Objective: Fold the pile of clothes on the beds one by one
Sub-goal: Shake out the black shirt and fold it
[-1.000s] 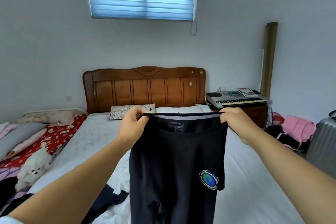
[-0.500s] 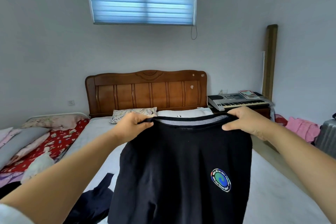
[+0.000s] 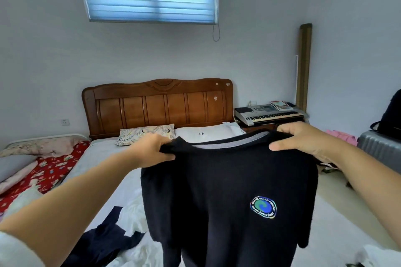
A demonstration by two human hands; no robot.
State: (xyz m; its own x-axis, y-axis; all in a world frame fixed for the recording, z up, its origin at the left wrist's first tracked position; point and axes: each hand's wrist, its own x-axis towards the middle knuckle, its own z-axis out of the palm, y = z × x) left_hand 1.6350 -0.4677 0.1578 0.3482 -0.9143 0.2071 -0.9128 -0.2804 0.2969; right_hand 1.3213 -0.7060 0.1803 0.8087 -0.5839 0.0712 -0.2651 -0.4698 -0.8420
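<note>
The person is holding a black T-shirt (image 3: 227, 197) up in the air in front of the body, above the white bed (image 3: 104, 154). The left hand (image 3: 152, 149) is pinching the left shoulder of the shirt, with thumb and curled fingers closed on the cloth, and the right hand (image 3: 301, 141) is gripping the right shoulder in the same way. The collar is running level between the two hands, and the long axis of the shirt is hanging straight down from them, so the hem is falling out of view at the bottom. The round logo (image 3: 263, 206) is facing the person. Both hands are about equally near to the shirt, and the mattress is lying below and beyond it. I judge that the next move is lowering the shirt flat on the bed, keeping the shoulders level. Other dark clothes (image 3: 104, 240) are waiting on the sheet at the lower left.
</note>
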